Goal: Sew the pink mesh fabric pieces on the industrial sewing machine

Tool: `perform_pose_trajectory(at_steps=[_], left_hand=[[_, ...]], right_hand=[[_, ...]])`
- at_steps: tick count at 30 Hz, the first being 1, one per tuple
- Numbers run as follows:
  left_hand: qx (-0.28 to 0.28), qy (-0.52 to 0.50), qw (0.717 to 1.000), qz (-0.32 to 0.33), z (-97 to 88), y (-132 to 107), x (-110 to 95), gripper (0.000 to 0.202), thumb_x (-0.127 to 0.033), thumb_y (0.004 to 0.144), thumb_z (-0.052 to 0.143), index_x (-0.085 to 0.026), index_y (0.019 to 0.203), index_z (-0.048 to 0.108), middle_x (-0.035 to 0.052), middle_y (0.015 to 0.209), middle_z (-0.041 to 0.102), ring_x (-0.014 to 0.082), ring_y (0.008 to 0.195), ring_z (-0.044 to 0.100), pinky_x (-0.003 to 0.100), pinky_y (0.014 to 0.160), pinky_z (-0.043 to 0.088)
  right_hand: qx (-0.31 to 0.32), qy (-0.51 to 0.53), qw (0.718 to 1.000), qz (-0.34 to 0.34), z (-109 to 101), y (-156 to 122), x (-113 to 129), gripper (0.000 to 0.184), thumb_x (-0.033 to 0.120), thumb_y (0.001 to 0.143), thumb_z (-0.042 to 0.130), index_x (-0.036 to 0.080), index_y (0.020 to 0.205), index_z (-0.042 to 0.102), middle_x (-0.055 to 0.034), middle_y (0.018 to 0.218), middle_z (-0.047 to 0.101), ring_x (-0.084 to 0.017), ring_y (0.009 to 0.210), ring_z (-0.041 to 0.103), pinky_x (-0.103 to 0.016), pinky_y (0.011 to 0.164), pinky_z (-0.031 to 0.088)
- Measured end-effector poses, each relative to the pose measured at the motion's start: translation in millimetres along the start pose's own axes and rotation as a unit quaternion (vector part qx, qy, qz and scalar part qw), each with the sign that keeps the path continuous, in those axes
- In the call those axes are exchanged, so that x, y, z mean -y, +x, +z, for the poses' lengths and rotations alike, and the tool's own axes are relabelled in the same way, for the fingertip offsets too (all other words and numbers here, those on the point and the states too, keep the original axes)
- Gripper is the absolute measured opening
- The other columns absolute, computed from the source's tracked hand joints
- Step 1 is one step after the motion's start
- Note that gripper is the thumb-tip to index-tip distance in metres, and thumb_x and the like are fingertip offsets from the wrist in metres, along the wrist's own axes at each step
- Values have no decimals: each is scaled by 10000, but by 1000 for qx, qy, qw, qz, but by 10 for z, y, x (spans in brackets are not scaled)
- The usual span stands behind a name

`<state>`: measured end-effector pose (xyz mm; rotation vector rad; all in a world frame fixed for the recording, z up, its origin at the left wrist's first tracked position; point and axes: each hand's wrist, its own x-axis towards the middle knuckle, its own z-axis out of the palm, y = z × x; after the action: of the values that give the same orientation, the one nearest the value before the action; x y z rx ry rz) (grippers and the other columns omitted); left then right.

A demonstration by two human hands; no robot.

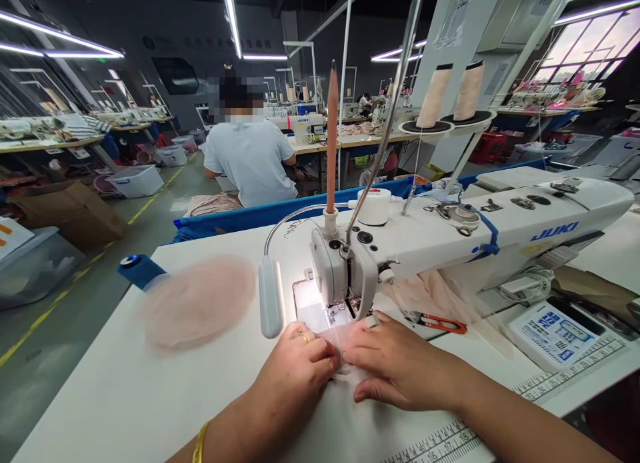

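A small piece of sheer pale pink fabric (336, 336) lies at the needle area of a white sewing machine (333, 270). My left hand (297, 363) has its fingers curled and closed on the fabric's near left part. On the other side, my right hand (395, 360) rests with fingers stretched over the fabric and thumb apart, just in front of the presser foot. Both hands are close to the needle, and parts of the fabric are hidden under them. A lamp (271, 300) lights the spot from the left.
Left on the table lie a blurred round pile of sheer pink fabric (200, 303) and a blue thread spool (143, 271). Orange thread snips (440, 323), a white box (555, 333) and a printed ruler (440, 443) are at right. A person (250, 156) sits ahead.
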<state>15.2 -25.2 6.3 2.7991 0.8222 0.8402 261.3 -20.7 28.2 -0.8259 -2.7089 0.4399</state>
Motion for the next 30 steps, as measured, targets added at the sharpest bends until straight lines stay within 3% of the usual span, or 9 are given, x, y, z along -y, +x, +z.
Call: perform_pose_trajectory(at_steps=[3,6,12,17,23,30], left_hand=[[-6,8,1000,5,14,-2,21,262,4,905,495,-209,814,616,-40,794,700,141,638,526,363,766,361],[22,23,999,-18,-3,2,36,239,-3,859,514,-202,751,586,-29,747,661,146,632,512,360,763,376],[53,34,997,-35,-54,57,120,257,-52,964,469,-205,845,638,27,863,711,182,734,594,386,840,402],[52,30,998,-33,-62,55,126,220,-72,977,487,-206,910,649,31,886,703,189,740,573,388,830,395],[43,11,999,-4,-28,7,92,260,-2,903,480,-195,737,532,-4,806,682,152,674,540,376,810,377],[50,3,999,-9,-40,19,133,257,-26,945,455,-195,789,569,3,834,697,154,688,554,385,828,386]], right_hand=[[6,-7,1000,7,11,10,-12,349,539,996,685,203,908,654,2,866,712,-208,808,561,-378,891,371],[5,-21,1000,18,34,18,-35,347,536,993,687,197,921,670,-24,912,720,-227,848,572,-383,872,398],[-26,-50,998,29,85,51,-81,302,505,1029,635,214,991,707,-66,1003,739,-262,926,588,-408,882,451],[-45,-59,997,29,115,42,-107,289,482,1063,575,230,1049,715,-87,1040,743,-275,985,591,-412,887,465],[-36,-83,996,27,98,30,-71,239,413,1046,624,197,976,699,-74,1033,757,-272,941,585,-417,874,457],[-29,-92,994,51,134,59,-78,202,391,1021,662,204,951,693,-58,1027,759,-287,950,578,-432,872,484]])
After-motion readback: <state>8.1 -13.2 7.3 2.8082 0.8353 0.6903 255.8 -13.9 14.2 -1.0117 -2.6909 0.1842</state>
